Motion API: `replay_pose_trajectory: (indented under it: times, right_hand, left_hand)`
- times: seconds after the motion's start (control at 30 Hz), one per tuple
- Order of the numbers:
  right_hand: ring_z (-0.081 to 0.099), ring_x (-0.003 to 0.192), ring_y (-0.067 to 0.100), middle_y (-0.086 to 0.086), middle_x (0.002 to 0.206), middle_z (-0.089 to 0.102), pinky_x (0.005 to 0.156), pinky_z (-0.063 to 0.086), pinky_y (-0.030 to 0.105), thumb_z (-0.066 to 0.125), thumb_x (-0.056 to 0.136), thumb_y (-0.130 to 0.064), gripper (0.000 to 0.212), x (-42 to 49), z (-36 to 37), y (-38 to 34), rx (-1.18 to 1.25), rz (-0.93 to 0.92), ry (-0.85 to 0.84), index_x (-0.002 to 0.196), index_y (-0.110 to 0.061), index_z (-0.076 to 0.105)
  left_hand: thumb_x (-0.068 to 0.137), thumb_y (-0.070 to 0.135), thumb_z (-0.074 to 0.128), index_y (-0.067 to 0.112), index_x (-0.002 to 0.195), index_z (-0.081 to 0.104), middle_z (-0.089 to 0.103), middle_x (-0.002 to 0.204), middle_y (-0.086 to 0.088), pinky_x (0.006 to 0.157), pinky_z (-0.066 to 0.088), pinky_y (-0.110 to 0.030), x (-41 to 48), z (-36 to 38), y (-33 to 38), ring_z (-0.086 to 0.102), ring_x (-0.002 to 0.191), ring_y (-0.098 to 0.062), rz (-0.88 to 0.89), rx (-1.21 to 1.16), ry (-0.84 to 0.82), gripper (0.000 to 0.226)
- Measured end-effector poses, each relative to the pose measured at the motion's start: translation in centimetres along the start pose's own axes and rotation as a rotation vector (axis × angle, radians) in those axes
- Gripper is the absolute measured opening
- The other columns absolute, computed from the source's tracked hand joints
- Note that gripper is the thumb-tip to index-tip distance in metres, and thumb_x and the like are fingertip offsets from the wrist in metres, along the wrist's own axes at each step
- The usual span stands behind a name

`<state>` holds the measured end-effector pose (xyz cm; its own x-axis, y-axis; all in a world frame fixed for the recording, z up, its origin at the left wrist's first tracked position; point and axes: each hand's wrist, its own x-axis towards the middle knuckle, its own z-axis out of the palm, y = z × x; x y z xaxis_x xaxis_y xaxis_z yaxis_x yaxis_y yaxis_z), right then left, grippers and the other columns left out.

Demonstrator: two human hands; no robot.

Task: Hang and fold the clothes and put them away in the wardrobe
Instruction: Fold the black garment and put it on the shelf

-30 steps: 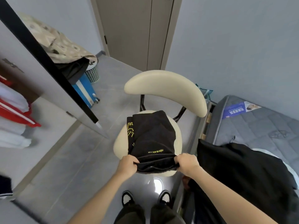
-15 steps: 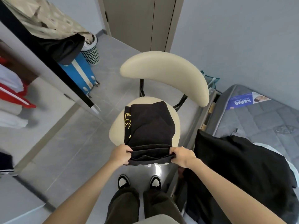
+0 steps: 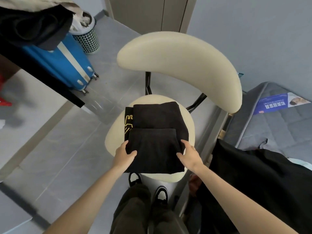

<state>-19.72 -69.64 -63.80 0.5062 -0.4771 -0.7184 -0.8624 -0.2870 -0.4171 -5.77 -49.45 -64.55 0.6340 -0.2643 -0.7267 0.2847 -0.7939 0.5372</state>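
A black garment [image 3: 157, 132] with a yellow print on its left edge lies folded on the cream seat of a chair [image 3: 114, 137]. Its near half is doubled over onto the far half. My left hand [image 3: 124, 155] rests on the bundle's left side, fingers straight along the edge and thumb on top. My right hand [image 3: 190, 155] mirrors it on the right side, fingers and thumb spread on the cloth. More black clothing [image 3: 253, 174] is heaped on the bed's near corner to my right.
The chair's curved backrest [image 3: 182, 61] rises behind the seat. A grey mattress [image 3: 278, 129] is at the right. At the left, the dark edge of a wardrobe door [image 3: 42, 73] has clothes [image 3: 33, 26] draped over it, with a blue suitcase [image 3: 67, 65] and a mesh bin [image 3: 87, 39] behind.
Both hands gripped the garment's near edge, folded it forward over the rest, and let go. They now lie flat on the bundle's sides. My view has tilted downward.
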Motion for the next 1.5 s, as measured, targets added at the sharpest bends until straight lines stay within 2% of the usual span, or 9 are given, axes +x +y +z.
replay_pose_trajectory:
  times: [0.4, 0.5, 0.77, 0.93, 1.03, 1.13, 1.2, 1.33, 1.5]
  right_hand:
    - [0.054, 0.121, 0.024, 0.000, 0.127, 0.060, 0.108, 0.040, 0.043, 0.055, 0.089, -0.058, 0.057, 5.4, 6.3, 5.2, 0.396, 0.241, -0.050, 0.132, -0.020, 0.053]
    - [0.060, 0.105, 0.023, 0.002, 0.102, 0.066, 0.095, 0.046, 0.039, 0.053, 0.096, -0.041, 0.026, 5.1, 6.3, 5.4, 0.512, 0.192, 0.021, 0.093, -0.016, 0.060]
    - [0.056, 0.084, 0.014, -0.002, 0.082, 0.062, 0.078, 0.042, 0.026, 0.046, 0.098, -0.011, 0.023, 0.5, 5.2, 7.1, 0.797, 0.146, 0.149, 0.077, -0.015, 0.054]
    - [0.057, 0.088, 0.021, 0.002, 0.087, 0.062, 0.068, 0.042, 0.027, 0.050, 0.098, -0.021, 0.013, 0.6, 7.4, 8.7, 0.498, 0.223, 0.170, 0.090, -0.012, 0.053]
    - [0.052, 0.111, 0.027, 0.007, 0.115, 0.056, 0.088, 0.044, 0.033, 0.055, 0.094, -0.014, 0.030, 0.8, 8.3, 8.8, 0.192, 0.161, 0.260, 0.123, -0.014, 0.046]
    - [0.032, 0.135, 0.027, 0.009, 0.145, 0.038, 0.112, 0.028, 0.036, 0.064, 0.084, -0.012, 0.065, 0.3, 8.9, 8.6, -0.286, -0.281, 0.467, 0.143, -0.015, 0.037]
    - [0.022, 0.144, 0.026, 0.006, 0.156, 0.025, 0.118, 0.019, 0.040, 0.066, 0.082, -0.020, 0.079, 0.6, 9.9, 8.7, -0.503, -0.581, 0.281, 0.151, -0.019, 0.027]
    - [0.013, 0.148, 0.030, 0.008, 0.161, 0.013, 0.118, 0.011, 0.049, 0.073, 0.077, -0.046, 0.102, 2.6, 12.5, 10.0, -0.839, -0.679, 0.078, 0.155, -0.022, 0.011]
    - [0.023, 0.145, 0.032, 0.011, 0.160, 0.018, 0.116, 0.025, 0.048, 0.085, 0.068, -0.024, 0.112, 5.0, 12.6, 11.3, -0.913, -0.687, 0.126, 0.155, -0.021, 0.014]
  left_hand:
    - [0.090, 0.045, 0.060, 0.016, 0.143, 0.040, 0.052, 0.136, -0.001, 0.098, 0.043, -0.034, 4.8, 3.7, -6.0, 0.049, 0.124, -0.024, -0.138, -0.275, -0.020, 0.064]
    - [0.091, 0.047, 0.056, 0.013, 0.130, 0.053, 0.059, 0.121, -0.002, 0.092, 0.047, -0.032, 4.6, 4.1, -6.1, 0.055, 0.115, -0.024, -0.123, -0.219, -0.020, 0.052]
    - [0.081, 0.071, 0.050, 0.023, 0.071, 0.062, 0.066, 0.077, 0.004, 0.098, 0.044, -0.051, 2.3, 3.2, -9.5, 0.063, 0.089, -0.022, -0.069, -0.111, 0.115, 0.050]
    - [0.093, 0.050, 0.052, 0.018, 0.093, 0.063, 0.065, 0.099, -0.003, 0.104, 0.037, -0.052, 1.7, 4.6, -11.8, 0.058, 0.103, -0.028, -0.277, 0.005, 0.110, 0.034]
    - [0.088, 0.024, 0.064, 0.005, 0.105, 0.058, 0.055, 0.117, -0.014, 0.092, 0.048, -0.048, 1.3, 5.9, -11.9, 0.051, 0.114, -0.034, -0.076, 0.073, 0.304, 0.026]
    - [0.076, 0.018, 0.072, 0.007, 0.124, 0.051, 0.042, 0.135, -0.019, 0.097, 0.045, -0.048, 0.5, 7.0, -11.6, 0.043, 0.123, -0.036, 0.529, 0.410, 0.536, 0.053]
    - [0.069, 0.032, 0.078, 0.016, 0.138, 0.044, 0.035, 0.148, -0.014, 0.110, 0.032, -0.054, 0.6, 8.1, -11.9, 0.034, 0.136, -0.034, 0.796, 0.659, 0.373, 0.078]
    - [0.044, 0.046, 0.092, 0.024, 0.151, 0.026, 0.023, 0.157, -0.014, 0.111, 0.017, -0.060, 1.9, 10.4, -13.3, 0.025, 0.143, -0.037, 0.713, 1.054, 0.138, 0.127]
    - [0.049, 0.002, 0.090, 0.028, 0.153, 0.020, 0.017, 0.159, -0.011, 0.113, 0.023, -0.057, 4.1, 10.3, -14.2, 0.019, 0.145, -0.035, 0.748, 1.118, 0.213, 0.128]
